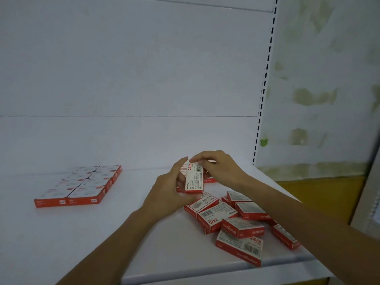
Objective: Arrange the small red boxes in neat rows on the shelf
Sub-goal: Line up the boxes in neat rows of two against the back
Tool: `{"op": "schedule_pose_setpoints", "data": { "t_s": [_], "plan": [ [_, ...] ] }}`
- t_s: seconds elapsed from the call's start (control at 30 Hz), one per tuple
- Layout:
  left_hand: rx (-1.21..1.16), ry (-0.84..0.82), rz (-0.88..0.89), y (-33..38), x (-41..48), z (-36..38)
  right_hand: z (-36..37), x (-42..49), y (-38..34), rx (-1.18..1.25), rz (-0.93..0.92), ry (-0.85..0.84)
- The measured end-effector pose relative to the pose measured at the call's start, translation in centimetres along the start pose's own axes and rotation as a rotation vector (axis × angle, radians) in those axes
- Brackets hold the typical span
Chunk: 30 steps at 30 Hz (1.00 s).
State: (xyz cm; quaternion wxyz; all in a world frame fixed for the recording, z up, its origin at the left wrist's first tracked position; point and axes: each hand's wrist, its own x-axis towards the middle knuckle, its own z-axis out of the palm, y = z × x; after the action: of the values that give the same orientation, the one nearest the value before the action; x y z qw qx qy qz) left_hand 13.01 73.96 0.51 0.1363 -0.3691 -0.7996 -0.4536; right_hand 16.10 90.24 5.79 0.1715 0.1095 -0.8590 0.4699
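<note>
Both hands hold one small red-and-white box (194, 178) upright above the white shelf (115, 219), label side toward me. My left hand (170, 194) grips its lower left side; my right hand (216, 165) pinches its top end. A second box seems to sit behind it in the left hand. Two neat rows of red boxes (82, 186) lie flat at the left of the shelf. A loose pile of several red boxes (236, 221) lies at the right under my right forearm.
The shelf's white back panel (127, 79) rises behind. A slotted upright (264, 83) marks its right end, with a stained wall (320, 89) beyond. One box (239, 248) of the pile lies at the shelf's front edge.
</note>
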Motion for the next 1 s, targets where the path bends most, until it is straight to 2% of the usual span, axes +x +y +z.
{"op": "schedule_pose_setpoints", "data": {
  "t_s": [0.17, 0.3, 0.37, 0.47, 0.53, 0.6, 0.7, 0.9, 1.0],
  "plan": [
    [-0.033, 0.052, -0.009, -0.1, -0.3, -0.2, 1.3, -0.9, 0.2, 0.028, 0.035, -0.035],
    [0.005, 0.12, -0.092, -0.3, -0.2, -0.3, 1.9, -1.7, 0.4, 0.039, 0.021, -0.11],
    [0.036, 0.137, -0.068, -0.2, -0.2, -0.4, 2.2, -1.8, 0.2, -0.007, -0.013, -0.101],
    [0.018, 0.107, -0.022, 0.0, -0.1, -0.2, 2.2, -1.7, -0.1, 0.06, -0.026, -0.067],
    [-0.129, 0.111, -0.09, 0.7, -0.1, -0.4, 2.0, -1.7, -0.3, 0.011, -0.05, -0.046],
    [-0.304, 0.144, -0.155, 1.1, -0.1, -0.7, 1.7, -1.6, -0.2, -0.162, -0.12, 0.013],
    [-0.541, 0.149, -0.17, 1.1, 0.1, -0.9, 1.4, -1.6, 0.1, -0.297, -0.222, 0.112],
    [-0.584, 0.143, -0.26, 0.5, 0.4, -0.4, 1.1, -1.5, 0.3, -0.387, -0.278, 0.165],
    [-0.582, 0.127, -0.287, 0.5, 0.5, -0.4, 0.9, -1.7, 0.4, -0.347, -0.266, 0.162]
  ]
}}
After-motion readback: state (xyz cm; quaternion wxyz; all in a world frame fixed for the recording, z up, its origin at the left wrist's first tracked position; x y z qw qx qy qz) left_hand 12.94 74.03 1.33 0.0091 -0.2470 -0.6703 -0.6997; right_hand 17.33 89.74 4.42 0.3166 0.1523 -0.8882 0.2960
